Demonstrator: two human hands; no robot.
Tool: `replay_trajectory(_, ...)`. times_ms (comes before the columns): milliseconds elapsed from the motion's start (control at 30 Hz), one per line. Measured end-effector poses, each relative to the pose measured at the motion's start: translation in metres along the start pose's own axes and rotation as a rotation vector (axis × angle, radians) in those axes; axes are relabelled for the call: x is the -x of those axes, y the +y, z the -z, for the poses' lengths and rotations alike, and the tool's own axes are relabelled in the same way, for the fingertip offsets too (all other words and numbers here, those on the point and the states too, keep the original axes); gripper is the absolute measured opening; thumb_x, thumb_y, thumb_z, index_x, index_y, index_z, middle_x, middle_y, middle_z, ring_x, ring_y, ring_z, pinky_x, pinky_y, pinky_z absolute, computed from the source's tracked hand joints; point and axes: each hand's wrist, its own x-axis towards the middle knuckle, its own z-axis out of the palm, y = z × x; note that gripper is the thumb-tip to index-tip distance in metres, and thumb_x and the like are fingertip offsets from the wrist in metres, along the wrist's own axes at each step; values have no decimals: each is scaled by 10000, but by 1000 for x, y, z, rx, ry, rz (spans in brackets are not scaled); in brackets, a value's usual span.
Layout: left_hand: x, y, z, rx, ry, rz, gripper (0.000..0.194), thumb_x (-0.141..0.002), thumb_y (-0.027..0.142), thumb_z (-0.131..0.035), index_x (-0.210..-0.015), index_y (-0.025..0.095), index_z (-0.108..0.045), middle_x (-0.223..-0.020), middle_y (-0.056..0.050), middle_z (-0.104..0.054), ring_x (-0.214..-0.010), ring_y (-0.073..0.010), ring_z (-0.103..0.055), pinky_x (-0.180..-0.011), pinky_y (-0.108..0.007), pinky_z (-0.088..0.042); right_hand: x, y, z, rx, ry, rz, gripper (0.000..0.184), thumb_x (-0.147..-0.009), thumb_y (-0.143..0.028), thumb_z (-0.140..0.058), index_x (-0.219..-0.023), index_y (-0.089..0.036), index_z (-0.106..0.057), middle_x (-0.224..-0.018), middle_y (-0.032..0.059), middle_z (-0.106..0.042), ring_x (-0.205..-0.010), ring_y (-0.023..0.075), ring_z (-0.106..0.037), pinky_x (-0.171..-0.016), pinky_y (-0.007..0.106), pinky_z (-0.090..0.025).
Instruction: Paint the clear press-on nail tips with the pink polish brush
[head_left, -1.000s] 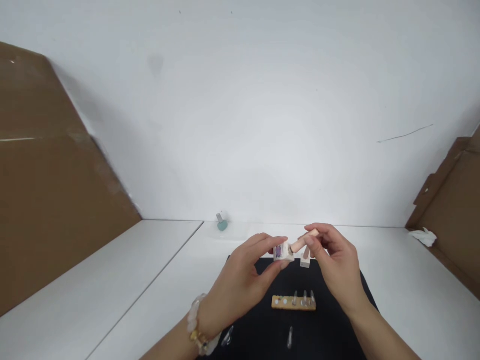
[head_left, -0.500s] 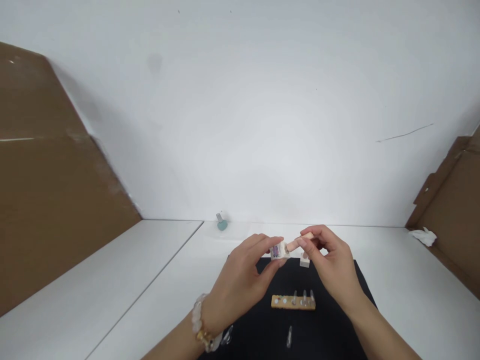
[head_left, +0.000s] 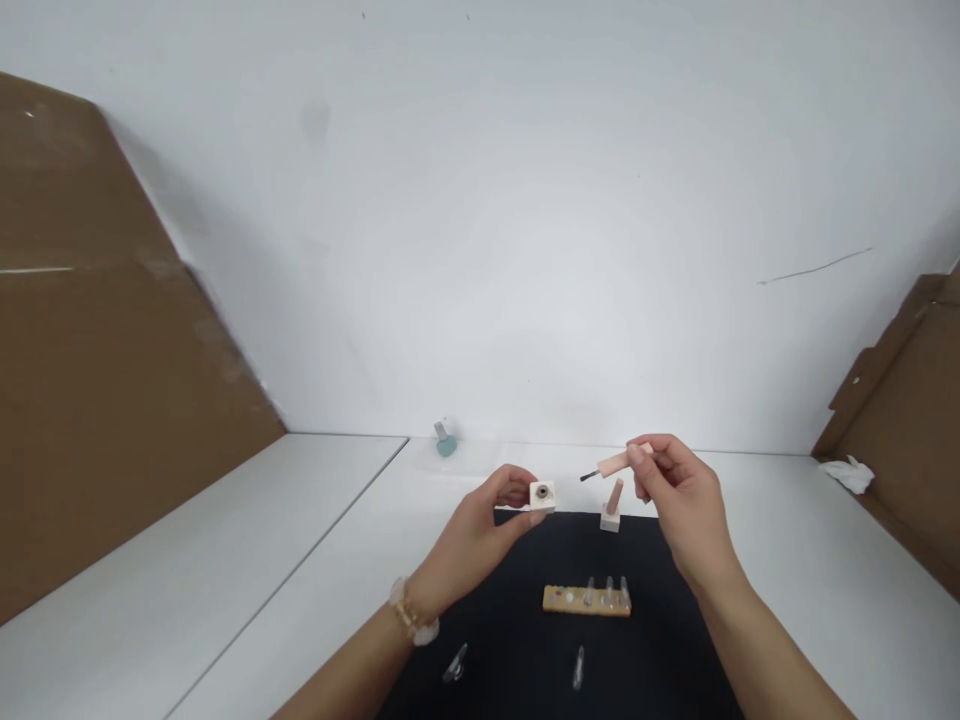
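Observation:
My left hand (head_left: 495,510) pinches a small square white bottle (head_left: 541,494) between thumb and fingers, its dark round opening facing up. My right hand (head_left: 679,488) holds a peach cylindrical cap (head_left: 622,462) by its end, with a short dark brush tip (head_left: 589,477) pointing left, toward the bottle and apart from it. Just below that brush, a peach tapered peg on a white block (head_left: 611,510) stands on the far edge of the black mat (head_left: 525,665), touched by neither hand.
A wooden strip with holes and small transparent vials (head_left: 586,600) lies on the mat, with loose vials (head_left: 455,663) (head_left: 578,668) near its front. A teal bottle (head_left: 445,441) stands at the back of the white table (head_left: 300,540). Cardboard panels flank the white wall.
My hands have moved apart. The peach cap has come out of the white bottle, showing its brush. My left hand has turned the bottle so its opening faces up.

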Motion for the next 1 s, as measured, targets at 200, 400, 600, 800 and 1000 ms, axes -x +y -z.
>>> replay_trajectory(200, 10, -44, 11, -43, -16, 127, 95, -851, 281, -619, -937, 284, -579, -998, -26, -840, -1046, -269, -773, -953, -446, -575, -5, -2, 3, -72, 16, -49, 343, -859, -542, -741, -825, -204, -692, -718, 33, -745, -492, 125, -496, -492, 286, -507)
replay_trajectory(400, 18, -75, 7, -88, 24, 200, 109, -840, 310, -617, -934, 298, -562, -1096, -63, -841, -1141, -304, -750, -970, -449, -565, -3, -7, 3, -106, 4, -78, 321, -842, -519, -772, -808, -206, -705, -673, 6, -711, -491, 116, -489, -520, 281, -506)
replay_trajectory(600, 20, -99, 0, -112, 51, 267, 233, -778, 407, -605, -970, 275, -610, -1230, -93, -800, -1279, -318, -679, -1109, -474, -493, -4, -9, 4, -136, 7, -90, 311, -839, -507, -785, -808, -207, -710, -683, 0, -705, -499, 106, -471, -517, 265, -483)
replay_trajectory(800, 22, -97, 15, -213, 169, 344, 552, -652, 480, -659, -1126, 198, -679, -1474, -202, -627, -1449, -444, -473, -1201, -589, -350, -2, -8, 4, -154, 7, -99, 285, -865, -489, -775, -830, -212, -719, -713, -5, -700, -523, 100, -458, -529, 248, -485)
replay_trajectory(1000, 82, -33, 7, -248, 147, 277, 241, -875, 494, -620, -867, 271, -709, -852, -19, -756, -838, -261, -733, -788, -331, -595, -5, -11, 9, -156, 51, -108, 281, -859, -487, -786, -821, -214, -731, -639, -32, -610, -537, 102, -443, -543, 244, -479)
